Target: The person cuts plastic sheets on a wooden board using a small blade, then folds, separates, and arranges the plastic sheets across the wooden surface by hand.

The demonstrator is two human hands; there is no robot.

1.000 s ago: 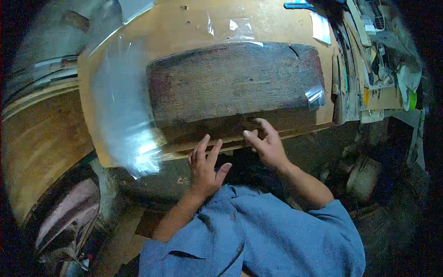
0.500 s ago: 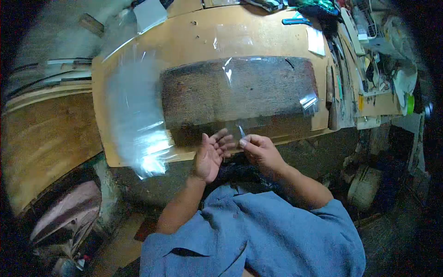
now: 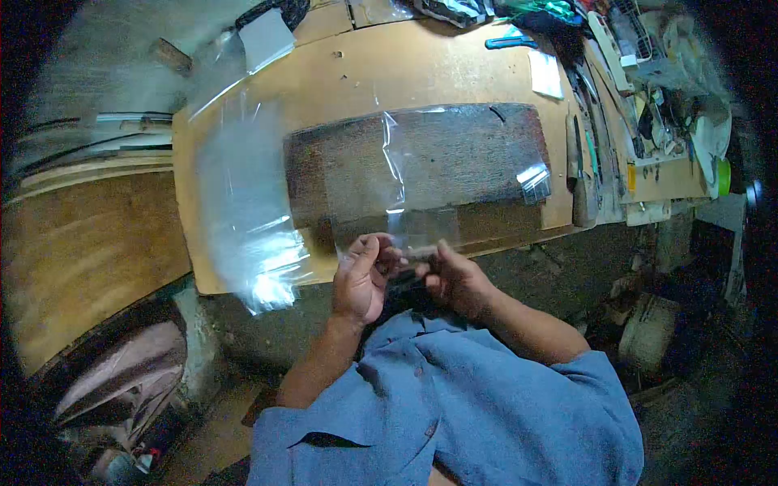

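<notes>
A clear plastic bag or sheet lies over the dark textured board, its near edge reaching my hands. My left hand is closed, thumb and fingers pinching the near edge of the plastic. Just to the right, my right hand has its thumb raised apart from its fingers, close to the same edge. Its fingertips are somewhat blurred, and no firm hold shows there. A stack of clear plastic rests at the left of the table, shining at its near end.
The wooden table carries a blue cutter and a white paper at the back right. Along the right edge lie a knife and several long tools. A small shiny plastic piece sits on the board's right end.
My left hand has gone from open-palmed to pinching the plastic edge. My right hand has let its pinch apart. The plastic now shows spread over the board's middle.
</notes>
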